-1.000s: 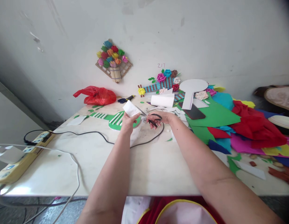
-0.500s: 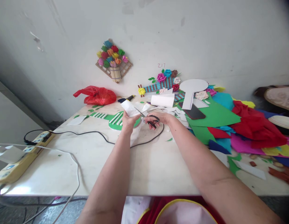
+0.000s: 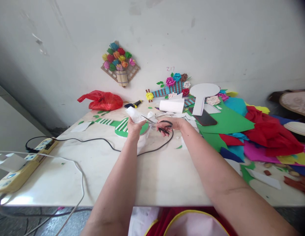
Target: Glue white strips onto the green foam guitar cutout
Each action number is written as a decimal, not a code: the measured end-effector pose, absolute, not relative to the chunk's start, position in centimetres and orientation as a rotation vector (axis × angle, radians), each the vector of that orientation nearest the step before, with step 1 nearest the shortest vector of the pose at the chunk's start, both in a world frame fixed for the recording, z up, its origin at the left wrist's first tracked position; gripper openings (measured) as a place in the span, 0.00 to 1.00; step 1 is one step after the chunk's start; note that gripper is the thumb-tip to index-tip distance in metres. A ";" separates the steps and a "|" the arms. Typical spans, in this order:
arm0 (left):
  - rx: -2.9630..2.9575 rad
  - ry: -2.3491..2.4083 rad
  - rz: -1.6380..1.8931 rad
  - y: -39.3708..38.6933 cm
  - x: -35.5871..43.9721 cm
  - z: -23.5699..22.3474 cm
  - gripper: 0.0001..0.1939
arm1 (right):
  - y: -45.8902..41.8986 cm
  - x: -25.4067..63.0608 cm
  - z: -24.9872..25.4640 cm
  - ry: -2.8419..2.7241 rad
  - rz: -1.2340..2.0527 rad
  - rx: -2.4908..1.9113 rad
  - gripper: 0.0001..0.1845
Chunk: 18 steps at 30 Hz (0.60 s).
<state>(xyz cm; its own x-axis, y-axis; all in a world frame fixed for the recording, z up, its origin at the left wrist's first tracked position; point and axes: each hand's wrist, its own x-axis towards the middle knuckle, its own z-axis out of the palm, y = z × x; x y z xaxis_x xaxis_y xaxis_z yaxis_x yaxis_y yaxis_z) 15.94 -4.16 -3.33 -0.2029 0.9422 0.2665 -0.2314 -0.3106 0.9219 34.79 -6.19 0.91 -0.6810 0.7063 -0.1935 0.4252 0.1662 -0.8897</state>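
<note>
White, thin material, a small piece (image 3: 133, 113), is gripped between the thumb and fingers of the left hand (image 3: 134, 129), its free end tilted up and away from the person. Black-handled scissors (image 3: 147, 119) are in the right hand (image 3: 170, 124), whose fingers close around the loops. The scissors' long axis runs from the right hand toward the person's left and slightly forward, so the tips point at the piece, which lies left of the right hand and nearest the left. Whether the blades touch it or are spread cannot be told.

Beneath and beside the left hand lies a green guitar-shaped cutout (image 3: 120, 132) with white strips across it; the left hand hides part of its rounded body. Whitish see-through film (image 3: 142, 140) hangs or lies between the forearms, and a black cord (image 3: 98, 139) curves across the table (image 3: 167, 177) near it.

Just beyond the scissors are white scraps (image 3: 190, 118), with a white roll (image 3: 171, 106) behind them. Farther right, a white paddle-shaped piece (image 3: 204, 90) rests partly over a dark phone-like slab (image 3: 208, 120), beside green sheets (image 3: 232, 118) and crumpled red material (image 3: 268, 134). Beyond the left hand are a yellow-and-black tool (image 3: 137, 104) and a red plastic bag (image 3: 106, 101); a yellowish power strip (image 3: 10, 180) sits at the table's left edge.
</note>
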 end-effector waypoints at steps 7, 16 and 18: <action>1.065 1.010 1.765 -3.7 15.3 -3.6 0.25 | -6.6 38.8 1.9 -1.988 1.504 -1.062 0.17; 1.255 0.759 1.417 -5.2 16.3 -3.2 0.24 | -4.7 35.8 0.6 -1.330 0.934 -1.372 0.22; 1.298 0.710 1.291 -5.8 16.4 -3.0 0.23 | -4.3 35.2 0.4 -1.391 0.775 -1.333 0.23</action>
<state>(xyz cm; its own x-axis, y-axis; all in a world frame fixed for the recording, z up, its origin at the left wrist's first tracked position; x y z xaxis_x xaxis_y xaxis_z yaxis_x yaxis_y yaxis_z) 16.40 -5.85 -2.97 0.2216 0.9380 0.2666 -0.2766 -0.2017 0.9396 35.24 -4.30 0.45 0.1274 0.9647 0.2304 0.3121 0.1815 -0.9325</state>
